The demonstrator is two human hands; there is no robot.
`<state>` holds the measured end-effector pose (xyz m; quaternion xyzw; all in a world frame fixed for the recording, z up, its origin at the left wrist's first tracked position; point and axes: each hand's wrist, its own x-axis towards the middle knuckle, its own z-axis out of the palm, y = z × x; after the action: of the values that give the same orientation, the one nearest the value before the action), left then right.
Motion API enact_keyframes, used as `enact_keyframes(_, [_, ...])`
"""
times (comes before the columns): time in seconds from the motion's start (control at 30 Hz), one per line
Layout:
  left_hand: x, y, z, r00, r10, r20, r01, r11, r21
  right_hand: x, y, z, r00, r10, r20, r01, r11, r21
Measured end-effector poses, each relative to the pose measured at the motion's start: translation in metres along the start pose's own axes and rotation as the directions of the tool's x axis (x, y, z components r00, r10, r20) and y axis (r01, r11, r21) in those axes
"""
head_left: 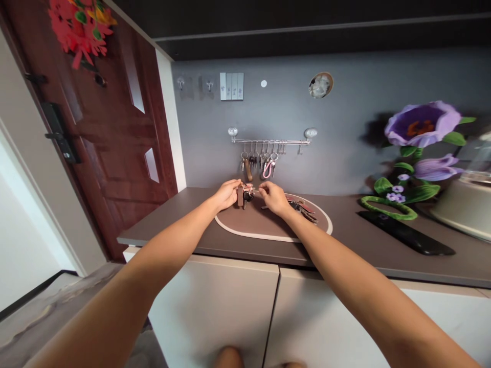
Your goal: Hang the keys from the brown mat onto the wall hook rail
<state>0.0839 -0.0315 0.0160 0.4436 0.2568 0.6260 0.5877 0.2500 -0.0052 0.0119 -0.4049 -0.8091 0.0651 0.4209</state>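
Pinched in my left hand is a bunch of keys with a brown tag and a dark fob, held up above the mat. My right hand is close by on the right, its thumb and fingertips pressed together beside the bunch; whatever they grip is too small to make out. Behind both hands, several key sets dangle from a metal hook rail, among them a brown strap and a pink loop. More keys lie on the brown mat, partly covered by my right forearm.
The mat rests on a dark countertop above white cabinet doors. To the right stand a purple artificial flower, a long black object and a pale lamp-like item. A reddish-brown door is at the left. A dark cabinet overhangs the counter.
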Motion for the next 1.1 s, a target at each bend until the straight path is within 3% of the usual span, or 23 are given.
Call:
enact_keyframes(0.37, [0.001, 0.000, 0.000, 0.999, 0.016, 0.051, -0.013, 0.999, -0.052, -0.006, -0.014, -0.004, 0.989, -0.149, -0.020, 0.150, 0.984, 0.097])
enact_keyframes(0.87, [-0.005, -0.001, 0.007, 0.981, 0.057, 0.186, -0.049, 0.998, -0.049, -0.005, -0.011, -0.003, 0.990, -0.139, -0.023, 0.141, 0.983, 0.116])
enact_keyframes(1.1, [-0.003, -0.003, 0.005, 0.987, 0.082, 0.139, -0.079, 0.996, -0.028, -0.001, -0.007, -0.006, 0.987, -0.137, -0.086, 0.145, 0.984, 0.105])
